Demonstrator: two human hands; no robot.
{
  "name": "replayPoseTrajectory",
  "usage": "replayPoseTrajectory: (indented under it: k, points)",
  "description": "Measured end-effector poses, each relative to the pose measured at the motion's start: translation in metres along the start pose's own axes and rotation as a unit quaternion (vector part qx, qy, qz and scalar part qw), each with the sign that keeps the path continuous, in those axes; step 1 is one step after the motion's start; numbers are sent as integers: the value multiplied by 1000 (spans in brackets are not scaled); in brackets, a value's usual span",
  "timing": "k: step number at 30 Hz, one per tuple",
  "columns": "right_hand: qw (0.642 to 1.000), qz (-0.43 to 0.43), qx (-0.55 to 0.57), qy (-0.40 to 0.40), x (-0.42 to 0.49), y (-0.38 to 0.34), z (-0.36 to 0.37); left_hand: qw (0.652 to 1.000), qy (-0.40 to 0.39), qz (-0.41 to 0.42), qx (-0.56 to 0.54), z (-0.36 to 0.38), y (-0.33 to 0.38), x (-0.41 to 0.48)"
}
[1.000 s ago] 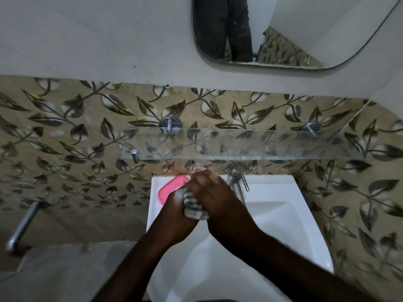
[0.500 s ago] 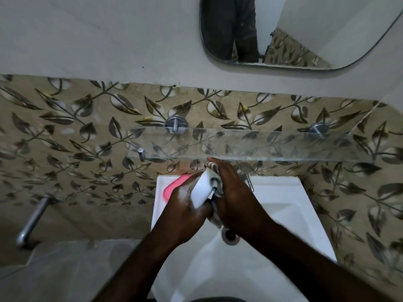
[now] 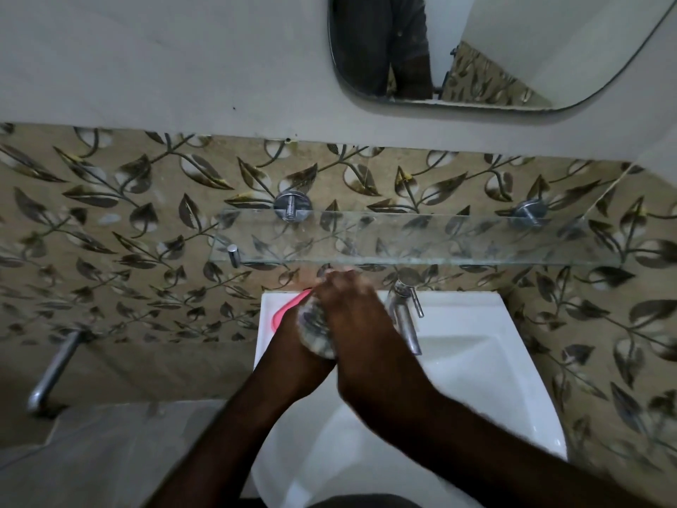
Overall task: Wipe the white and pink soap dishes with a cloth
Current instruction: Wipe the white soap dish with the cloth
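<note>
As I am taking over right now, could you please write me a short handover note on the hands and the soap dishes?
Right hand: grips the cloth, bunched over the left rear corner of the sink.
Left hand: under the cloth; its grip is hidden.
Pink soap dish: on the sink rim, partly under the hands.
White soap dish: not visible.
Done: cannot tell.
To do: finish wiping both dishes.

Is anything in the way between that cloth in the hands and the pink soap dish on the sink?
Nothing visible does. The cloth, held between the left hand and right hand, is right beside the pink soap dish on the back left corner of the sink. The tap stands on the hands' other side.
</note>
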State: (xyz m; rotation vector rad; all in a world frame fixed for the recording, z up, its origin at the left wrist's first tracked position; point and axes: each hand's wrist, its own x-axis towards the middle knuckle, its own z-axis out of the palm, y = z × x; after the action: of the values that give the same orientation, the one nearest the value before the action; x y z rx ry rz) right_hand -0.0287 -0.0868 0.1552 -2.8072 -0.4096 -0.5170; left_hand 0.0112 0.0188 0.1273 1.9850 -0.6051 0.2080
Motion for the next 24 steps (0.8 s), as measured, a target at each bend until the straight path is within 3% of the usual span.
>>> replayPoseTrajectory:
  k: [3, 6, 8, 11, 14, 16, 19, 21, 24]
  points:
    - [997, -68, -2, -45, -1, 2, -5, 999, 5, 3, 43, -2, -7, -6]
    - [990, 56, 123, -48, 6, 22, -16, 999, -19, -25, -44, 0, 2, -2]
    - [984, 100, 145, -39, 9, 18, -21, 997, -7, -31, -69, 1, 9, 0]
    - [998, 21, 57, 8, 1, -9, -17, 998, 26, -33, -38, 4, 5, -7]
    - [999, -47, 13, -12, 1, -5, -18, 998, 27, -43, -32, 1, 5, -9]
    - [995, 28, 93, -23, 5, 10, -21, 996, 23, -28, -80, 2, 10, -3]
    - [977, 104, 180, -47, 9, 20, -25, 997, 27, -38, -66, 2, 10, 3]
    - [987, 99, 129, -19, 3, 11, -22, 995, 13, -41, -86, 2, 6, 3]
    - [1000, -9, 22, -13, -4, -2, -18, 996, 18, -39, -77, 1, 2, 0]
